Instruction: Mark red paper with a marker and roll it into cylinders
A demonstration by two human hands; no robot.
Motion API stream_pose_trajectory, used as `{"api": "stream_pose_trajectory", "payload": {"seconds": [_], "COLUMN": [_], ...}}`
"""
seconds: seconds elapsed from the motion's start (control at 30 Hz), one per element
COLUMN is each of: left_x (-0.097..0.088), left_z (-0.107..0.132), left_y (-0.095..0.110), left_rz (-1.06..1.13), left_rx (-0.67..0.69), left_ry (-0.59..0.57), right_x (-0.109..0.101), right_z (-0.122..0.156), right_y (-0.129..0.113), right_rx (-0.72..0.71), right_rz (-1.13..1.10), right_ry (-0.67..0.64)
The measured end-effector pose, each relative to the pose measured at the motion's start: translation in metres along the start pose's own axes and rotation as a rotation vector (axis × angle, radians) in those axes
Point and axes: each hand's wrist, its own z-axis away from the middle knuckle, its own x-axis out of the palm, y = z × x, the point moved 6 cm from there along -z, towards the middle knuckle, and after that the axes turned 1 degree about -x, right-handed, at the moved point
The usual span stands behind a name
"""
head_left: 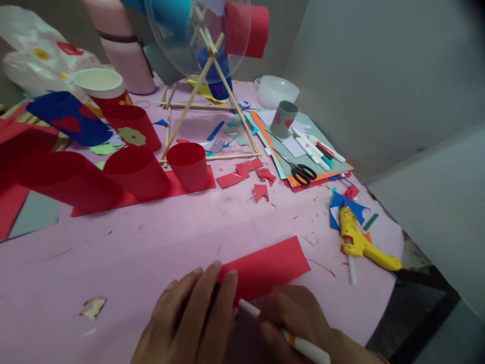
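Observation:
My left hand (pixel 193 313) lies with its fingers stretched out over the left end of a red paper strip (pixel 271 265) at the near edge of the table. In my right hand (pixel 291 313) is a white marker (pixel 308 350) with an orange band. Its white front end points toward my left fingertips, beside the strip's lower edge. Whether its tip touches the paper is hidden. Beyond the strip, several red paper tubes (pixel 187 167) stand or lean at the left, some on another red strip (pixel 146 199).
Scissors (pixel 303 173) and several markers (pixel 318 151) lie on stacked coloured paper (pixel 329 172). A yellow glue gun (pixel 354 235) rests at the right edge. Behind stands a stick frame (pixel 189 108) with a clear disc (pixel 238 55). Red scraps (pixel 260 193) lie mid-table; a pink bottle (pixel 127 55) stands behind.

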Motion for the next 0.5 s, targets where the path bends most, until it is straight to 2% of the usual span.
{"api": "stream_pose_trajectory", "payload": {"seconds": [0.17, 0.3, 0.5], "left_x": [-0.003, -0.006, -0.010], "left_z": [-0.006, -0.006, -0.018], "left_y": [-0.007, -0.005, -0.004], "left_rz": [0.000, 0.073, 0.090], "left_rx": [0.009, -0.003, -0.057], "left_ry": [-0.089, -0.095, -0.205], "right_x": [0.008, 0.010, 0.014], "right_z": [0.013, 0.014, 0.021], "right_y": [-0.016, -0.026, -0.033], "right_rx": [-0.245, -0.311, -0.347], "right_rz": [0.097, 0.111, 0.113], "right_ry": [0.118, 0.143, 0.112]}}
